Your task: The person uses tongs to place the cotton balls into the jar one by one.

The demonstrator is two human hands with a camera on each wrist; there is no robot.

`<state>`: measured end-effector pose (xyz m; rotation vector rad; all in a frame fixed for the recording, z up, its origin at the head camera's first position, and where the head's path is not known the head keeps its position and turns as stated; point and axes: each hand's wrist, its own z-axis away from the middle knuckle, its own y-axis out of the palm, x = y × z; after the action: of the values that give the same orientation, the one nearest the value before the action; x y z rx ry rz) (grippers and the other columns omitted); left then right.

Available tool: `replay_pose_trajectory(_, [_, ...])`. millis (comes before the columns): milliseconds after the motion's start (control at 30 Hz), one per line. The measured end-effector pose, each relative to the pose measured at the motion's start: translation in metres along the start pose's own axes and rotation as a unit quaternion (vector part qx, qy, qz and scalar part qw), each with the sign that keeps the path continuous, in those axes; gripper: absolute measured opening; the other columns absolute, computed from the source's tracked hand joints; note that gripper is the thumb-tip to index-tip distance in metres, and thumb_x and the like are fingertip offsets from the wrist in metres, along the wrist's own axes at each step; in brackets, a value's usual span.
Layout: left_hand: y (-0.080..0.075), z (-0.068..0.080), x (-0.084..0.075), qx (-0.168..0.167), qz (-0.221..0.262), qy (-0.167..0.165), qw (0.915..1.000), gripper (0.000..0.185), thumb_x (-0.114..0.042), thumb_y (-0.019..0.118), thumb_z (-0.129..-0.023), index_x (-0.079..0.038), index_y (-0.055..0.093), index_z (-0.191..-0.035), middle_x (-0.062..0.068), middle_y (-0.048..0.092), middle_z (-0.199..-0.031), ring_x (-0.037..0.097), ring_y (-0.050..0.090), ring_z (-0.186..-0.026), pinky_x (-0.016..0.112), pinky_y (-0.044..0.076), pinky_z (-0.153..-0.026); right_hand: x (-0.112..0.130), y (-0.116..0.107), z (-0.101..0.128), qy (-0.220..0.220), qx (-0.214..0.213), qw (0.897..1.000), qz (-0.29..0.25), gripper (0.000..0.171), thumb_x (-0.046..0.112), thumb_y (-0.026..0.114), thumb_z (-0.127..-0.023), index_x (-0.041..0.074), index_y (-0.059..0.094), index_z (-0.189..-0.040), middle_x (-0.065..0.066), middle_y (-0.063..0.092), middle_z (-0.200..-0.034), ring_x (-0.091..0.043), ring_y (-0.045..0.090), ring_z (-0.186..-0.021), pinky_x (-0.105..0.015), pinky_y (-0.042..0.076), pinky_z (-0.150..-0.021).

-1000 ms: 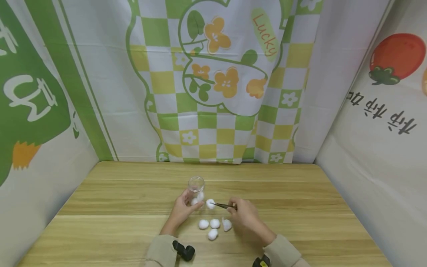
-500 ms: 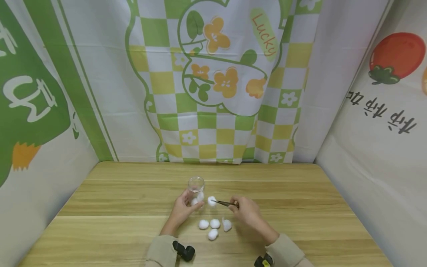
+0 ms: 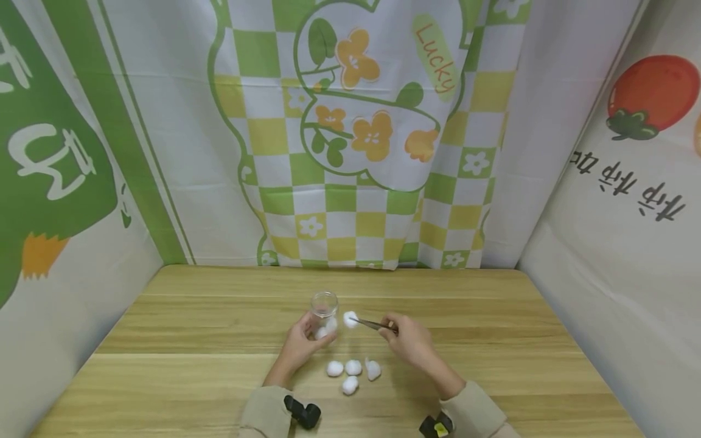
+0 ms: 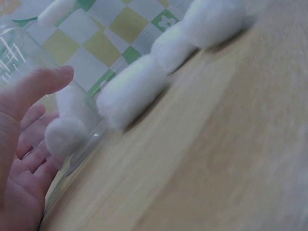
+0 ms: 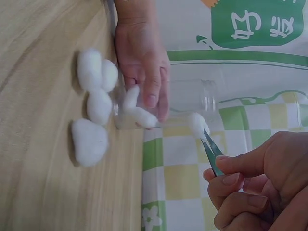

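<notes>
My left hand (image 3: pixel 303 347) grips a clear jar (image 3: pixel 324 304) that stands upright on the table, fingers and thumb around its lower part. A couple of white cotton balls (image 5: pixel 139 114) lie at the jar's bottom. With my right hand (image 3: pixel 409 340) I pinch a pair of tweezers (image 5: pixel 211 151) between thumb and fingers. Their tips hold a cotton ball (image 5: pixel 196 124), raised off the table just right of the jar, near the height of its rim. Several more cotton balls (image 3: pixel 353 367) rest on the table in front of the jar, between my forearms.
The wooden table (image 3: pixel 219 316) reaches back to a green and yellow checked curtain (image 3: pixel 339 201). Printed cloth walls (image 3: pixel 619 255) close in both sides. Black wrist cameras (image 3: pixel 303 412) sit on my sleeves.
My right hand has risen and shifted slightly away, carrying the tweezers and cotton ball upward beside the jar. The left hand and the jar have barely moved.
</notes>
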<state>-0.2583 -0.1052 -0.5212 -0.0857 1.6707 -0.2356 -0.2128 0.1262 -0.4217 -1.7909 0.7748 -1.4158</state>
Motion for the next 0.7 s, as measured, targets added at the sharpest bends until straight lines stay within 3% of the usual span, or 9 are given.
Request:
replay_pose_trajectory(267, [0.000,0.000,0.001,0.008,-0.014,0.009,0.9998,0.064,-0.016,0.079,-0.079,-0.004,0.051,-0.135,0.022,0.052,-0.142,0.041,0.046,-0.135,0.052,0.037,-0.116,0.005,-0.011,0.000,-0.008,-0.035,0.999,-0.014,0.006,0.013,0.068,-0.087,0.010,0.064,-0.083,0.001,0.054,-0.059,-0.009,0.039,-0.049,-0.017,0.023,-0.043])
replay_pose_trajectory(700, [0.001,0.001,-0.001,0.032,-0.005,-0.004,0.9995,0.068,-0.017,0.079,-0.080,-0.003,0.047,-0.138,0.024,0.050,-0.143,0.041,0.043,-0.137,0.053,0.034,-0.118,0.014,-0.020,-0.002,-0.014,-0.035,0.999,-0.034,0.006,0.013,0.066,-0.089,0.009,0.064,-0.085,0.002,0.047,-0.057,-0.008,0.036,-0.048,-0.016,0.021,-0.043])
